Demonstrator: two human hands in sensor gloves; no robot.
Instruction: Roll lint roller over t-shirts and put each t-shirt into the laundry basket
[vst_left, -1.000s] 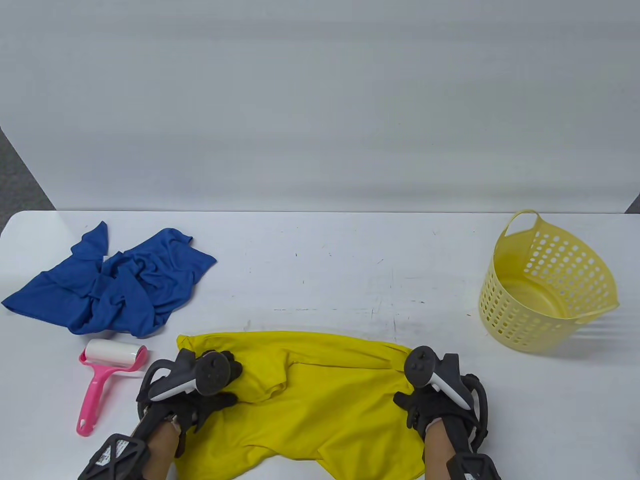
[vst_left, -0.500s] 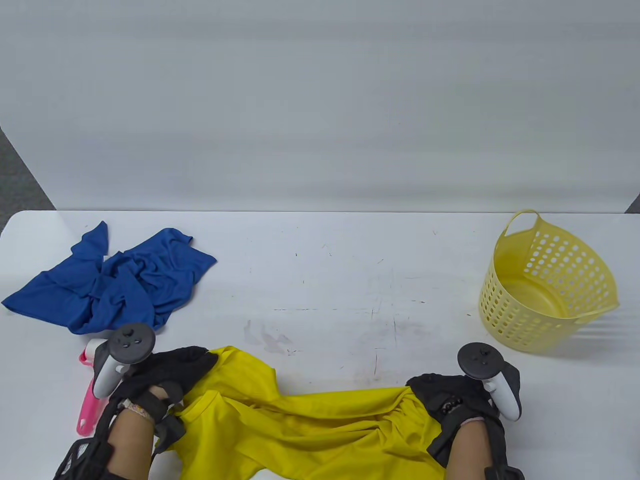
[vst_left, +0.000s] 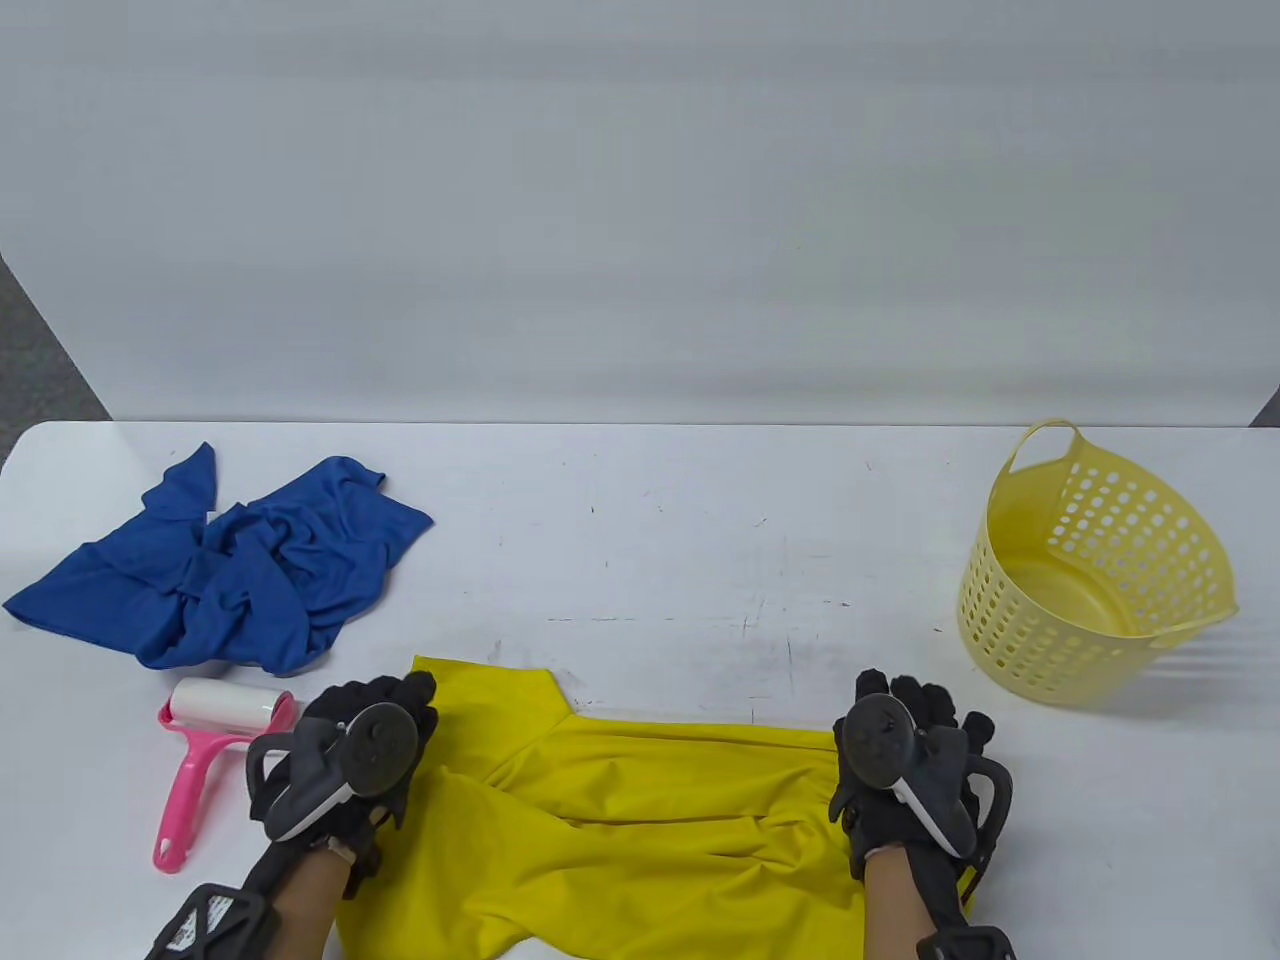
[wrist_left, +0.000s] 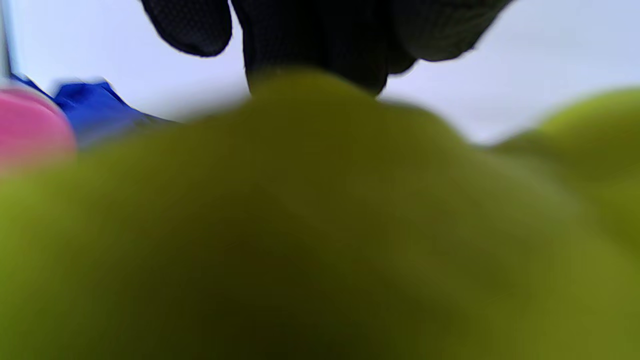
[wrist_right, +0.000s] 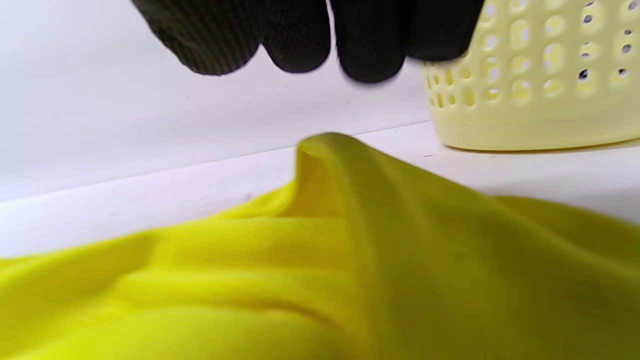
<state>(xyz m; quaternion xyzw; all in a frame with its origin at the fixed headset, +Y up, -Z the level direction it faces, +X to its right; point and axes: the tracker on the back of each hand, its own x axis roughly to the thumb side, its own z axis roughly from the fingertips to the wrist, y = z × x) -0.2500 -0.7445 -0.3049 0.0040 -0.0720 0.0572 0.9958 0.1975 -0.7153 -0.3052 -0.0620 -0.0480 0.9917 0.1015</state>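
Wrist cameras add what the table view hides: in the right wrist view the right hand's fingertips (wrist_right: 370, 55) hang clear above a raised fold of the yellow t-shirt (wrist_right: 350, 260), gripping nothing, with the laundry basket (wrist_right: 540, 90) close behind. The left wrist view is mostly blurred yellow cloth (wrist_left: 320, 225); dark fingers (wrist_left: 320, 45) seem to touch it, but whether they pinch it I cannot tell.

From above, the left hand (vst_left: 365, 745) lies on the shirt's left edge and the right hand (vst_left: 915, 760) on its right edge, the yellow t-shirt (vst_left: 640, 830) spread between them at the table's (vst_left: 650, 520) near side.

Half a second ago both hands were turned palm-up, clutching a bunched shirt; now they are palm-down and the cloth lies flatter, its far corner pushed further up the table.

Inside the laundry basket (vst_left: 1100, 560), standing at the right, only its bare floor shows. A blue t-shirt (vst_left: 230, 570) lies crumpled at left, the pink lint roller (vst_left: 215, 750) just beside the left hand.
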